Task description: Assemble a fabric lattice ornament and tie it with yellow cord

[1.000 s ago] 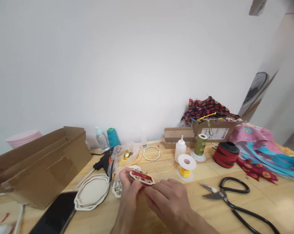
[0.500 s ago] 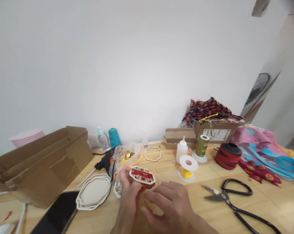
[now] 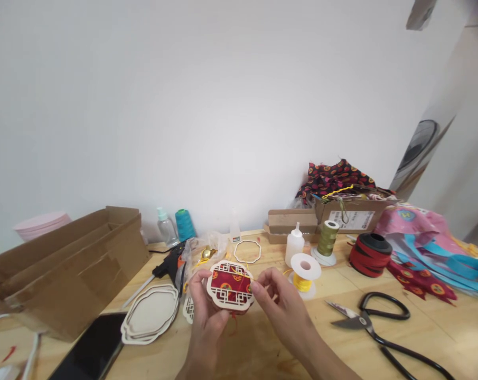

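Observation:
My left hand (image 3: 205, 306) grips the left and lower edge of a scalloped wooden lattice ornament (image 3: 231, 286). Its pale fretwork face is tilted up toward me, and red patterned fabric shows through the openings. At the ornament's right edge, my right hand (image 3: 280, 301) has its thumb against the rim and its fingers curled. Whether those fingertips also pinch a thread is hidden. Yellow cord shows just above the ornament, and a short red thread hangs below it. Another lattice piece (image 3: 188, 309) lies partly behind my left hand.
Black-handled scissors (image 3: 363, 320) lie open at right, near a yellow cord spool (image 3: 305, 268) and a glue bottle (image 3: 294, 247). Leftward are stacked wooden plates (image 3: 149, 316), a phone (image 3: 90, 348), a glue gun (image 3: 170, 266) and a cardboard box (image 3: 100, 279). Red-black ribbon (image 3: 370, 256) stands farther right.
The ornament has turned its lattice face up toward me. My right hand has risen from below the ornament to its right edge.

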{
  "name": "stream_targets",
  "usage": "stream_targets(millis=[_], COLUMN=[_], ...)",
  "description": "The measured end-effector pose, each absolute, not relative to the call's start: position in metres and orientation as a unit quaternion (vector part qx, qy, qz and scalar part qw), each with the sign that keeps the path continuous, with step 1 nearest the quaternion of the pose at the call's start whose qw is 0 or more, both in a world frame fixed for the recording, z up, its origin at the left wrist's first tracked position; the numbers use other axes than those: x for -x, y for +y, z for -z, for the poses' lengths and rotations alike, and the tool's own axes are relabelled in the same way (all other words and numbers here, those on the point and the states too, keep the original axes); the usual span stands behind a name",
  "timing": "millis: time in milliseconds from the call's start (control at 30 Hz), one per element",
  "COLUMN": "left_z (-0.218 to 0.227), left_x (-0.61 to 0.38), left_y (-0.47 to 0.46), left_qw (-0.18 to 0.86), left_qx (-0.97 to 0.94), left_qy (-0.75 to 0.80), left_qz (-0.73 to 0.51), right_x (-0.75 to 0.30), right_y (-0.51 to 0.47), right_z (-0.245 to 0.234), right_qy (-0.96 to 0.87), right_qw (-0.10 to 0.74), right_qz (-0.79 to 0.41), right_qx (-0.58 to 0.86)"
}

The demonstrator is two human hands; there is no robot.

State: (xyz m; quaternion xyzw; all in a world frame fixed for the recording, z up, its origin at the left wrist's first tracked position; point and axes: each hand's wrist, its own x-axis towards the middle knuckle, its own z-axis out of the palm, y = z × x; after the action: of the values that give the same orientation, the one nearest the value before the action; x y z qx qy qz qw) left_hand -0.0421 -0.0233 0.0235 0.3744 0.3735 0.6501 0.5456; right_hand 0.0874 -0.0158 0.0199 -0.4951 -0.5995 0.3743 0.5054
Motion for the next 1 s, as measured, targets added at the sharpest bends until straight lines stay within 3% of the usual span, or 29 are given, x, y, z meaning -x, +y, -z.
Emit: stream_targets(millis=[100, 200, 333, 467, 867, 1000], left_z=[-0.022, -0.015, -0.006, -0.007, -0.012, -0.017], left_x=[0.041, 0.041, 0.049, 0.054, 0.053, 0.057], left_y=[-0.022, -0.017, -0.009, -0.005, -0.009, -0.013], left_qw=[0.571, 0.602, 0.649, 0.674, 0.474, 0.467], left_qx=[-0.387, -0.409, -0.404, -0.421, -0.599, -0.613], left_qy=[0.335, 0.296, 0.278, 0.372, 0.487, 0.478], left_qz=[-0.642, -0.618, -0.582, -0.480, -0.423, -0.422], right_x=[-0.085, -0.084, -0.086, -0.088, -0.086, -0.086], right_y=[-0.013, -0.011, -0.006, -0.001, -0.001, -0.002], right_z=[-0.020, -0.020, -0.018, -0.017, -0.011, -0.010], right_qy=[-0.482, -0.402, -0.343, -0.338, -0.345, -0.343], right_qw=[0.464, 0.467, 0.529, 0.575, 0.604, 0.611], right_qz=[-0.601, -0.672, -0.648, -0.600, -0.564, -0.558], right_qx=[0.437, 0.412, 0.428, 0.441, 0.445, 0.444])
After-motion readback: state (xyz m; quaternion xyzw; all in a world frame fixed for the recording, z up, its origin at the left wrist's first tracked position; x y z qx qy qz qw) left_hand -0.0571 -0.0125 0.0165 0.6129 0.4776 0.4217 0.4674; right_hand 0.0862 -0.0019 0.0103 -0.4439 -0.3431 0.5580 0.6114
